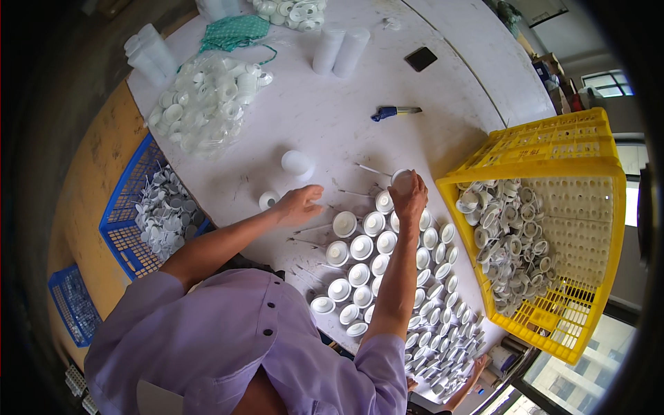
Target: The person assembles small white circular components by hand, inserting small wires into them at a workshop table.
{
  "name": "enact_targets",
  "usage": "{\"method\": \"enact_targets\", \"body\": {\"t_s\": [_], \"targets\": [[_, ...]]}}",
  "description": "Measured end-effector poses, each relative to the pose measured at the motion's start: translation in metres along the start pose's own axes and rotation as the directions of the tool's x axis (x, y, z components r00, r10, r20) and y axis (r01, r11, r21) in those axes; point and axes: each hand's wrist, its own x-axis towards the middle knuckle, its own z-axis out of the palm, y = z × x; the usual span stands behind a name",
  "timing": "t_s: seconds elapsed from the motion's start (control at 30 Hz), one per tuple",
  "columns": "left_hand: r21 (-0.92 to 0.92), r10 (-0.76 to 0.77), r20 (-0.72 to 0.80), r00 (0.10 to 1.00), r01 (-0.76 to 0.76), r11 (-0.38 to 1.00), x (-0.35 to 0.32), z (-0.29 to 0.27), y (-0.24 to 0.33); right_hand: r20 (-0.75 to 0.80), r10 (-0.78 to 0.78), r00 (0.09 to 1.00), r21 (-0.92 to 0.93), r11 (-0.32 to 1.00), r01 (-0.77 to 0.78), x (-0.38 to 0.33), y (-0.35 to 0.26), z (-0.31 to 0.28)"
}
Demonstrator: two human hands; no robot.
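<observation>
The right hand (411,197) grips a white disc (400,181) by its edge, the disc at its fingertips, beside the white discs (361,247) on the desk (332,131). The left hand (300,205), loosely curled and seemingly empty, is near a white cup (268,200).

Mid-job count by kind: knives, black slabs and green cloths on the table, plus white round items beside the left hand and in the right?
Blue-handled knife: 1
Black slab: 1
Green cloth: 1
White round items beside the left hand: 2 (perhaps stacks)
White round piece in the right hand: 1
Total: 6
</observation>
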Motion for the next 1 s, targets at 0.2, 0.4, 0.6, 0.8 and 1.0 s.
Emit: {"method": "enact_targets", "body": {"t_s": [0.2,0.4,0.6,0.8,1.0], "targets": [[0.041,-0.170,0.163,0.972,0.165,0.985,-0.021,-0.001,-0.010,0.161,0.184,0.970,-0.211,0.966,-0.148,0.022,0.026,0.023],[0.090,-0.179,0.122,0.976,0.169,0.982,-0.021,-0.001,-0.012,0.233,0.257,0.938,-0.215,0.954,-0.208,0.029,0.025,0.028],[0.121,-0.152,0.153,0.976,0.134,0.984,-0.019,0.002,-0.007,-0.134,0.140,0.981,0.127,0.984,-0.123,0.029,0.056,0.016],[-0.007,-0.183,0.096,0.978,0.185,0.983,-0.037,0.000,-0.022,-0.716,0.139,0.684,-0.149,0.927,-0.344,0.041,0.160,-0.059],[0.069,-0.269,0.091,0.959,0.263,0.962,-0.047,0.007,-0.003,-0.351,0.557,0.753,-0.168,0.753,-0.636,0.072,0.200,-0.093]]}}
